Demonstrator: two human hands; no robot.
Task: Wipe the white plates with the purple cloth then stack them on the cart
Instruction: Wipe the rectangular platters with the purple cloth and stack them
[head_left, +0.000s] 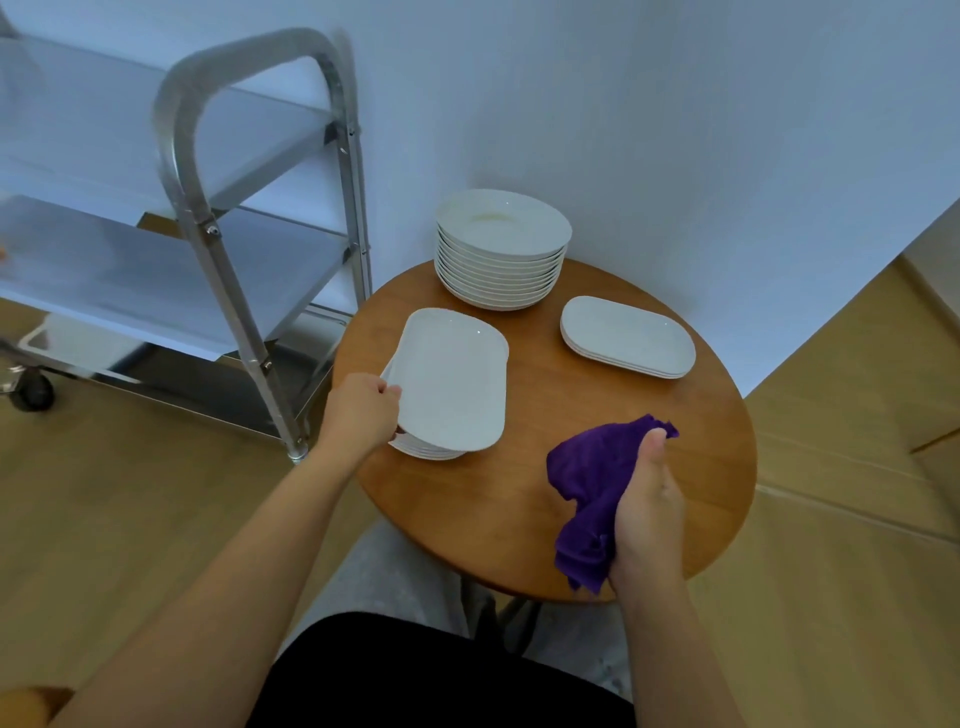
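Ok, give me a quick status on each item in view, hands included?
Left hand: grips the top rectangular plate's edge.
Top rectangular plate: tilted, lifted off its stack.
Rectangular stack: on the table, under the lifted plate.
Right hand: holds the purple cloth, bunched.
Round plate stack: upright, untouched.
Oval plates: stacked flat.
Cart: no plates visible on its shelves.

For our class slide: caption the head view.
Left hand lifts a rectangular white plate off its stack; right hand holds the purple cloth.

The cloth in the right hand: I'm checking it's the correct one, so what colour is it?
Purple, plain; the head view shows the cloth clearly.
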